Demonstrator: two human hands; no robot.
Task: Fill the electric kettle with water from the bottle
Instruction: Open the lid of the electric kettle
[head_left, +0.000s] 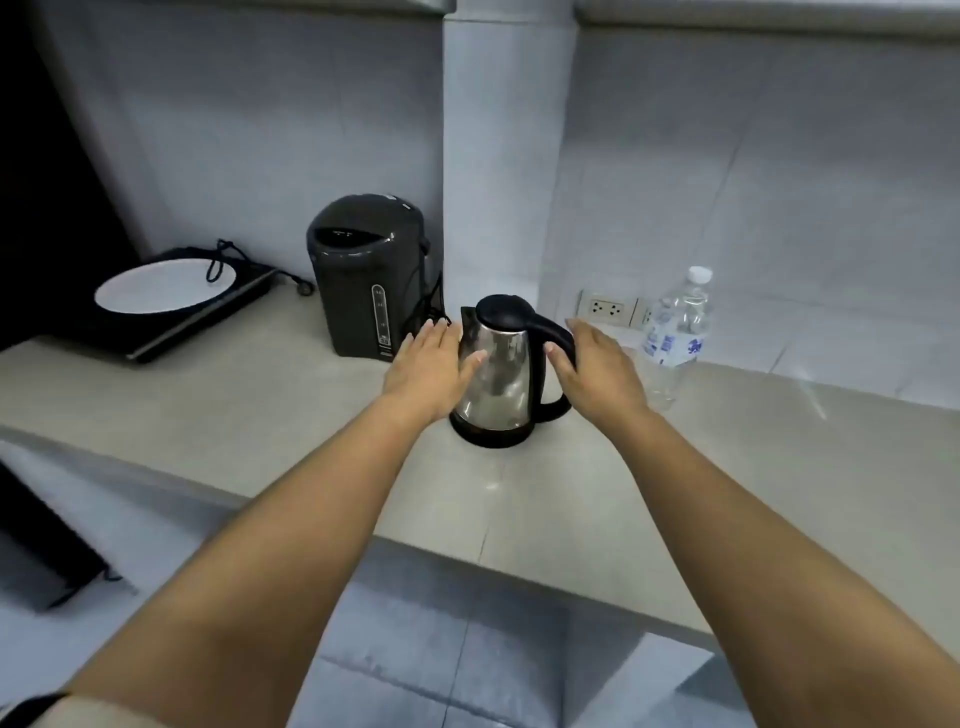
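Observation:
A steel electric kettle (503, 379) with a black lid and black handle stands upright on its base on the counter, lid closed. My left hand (428, 371) rests flat against its left side, fingers spread. My right hand (597, 369) is at the black handle on the right, fingers apart, thumb near the grip; it does not look closed around it. A clear plastic water bottle (675, 338) with a white cap stands upright just right of my right hand, cap on.
A dark hot-water dispenser (369, 275) stands behind my left hand, cords trailing beside it. A black induction cooker (171, 312) with a white plate sits far left. Wall sockets (608, 309) are behind the kettle. The grey counter edge (441, 545) runs diagonally in front.

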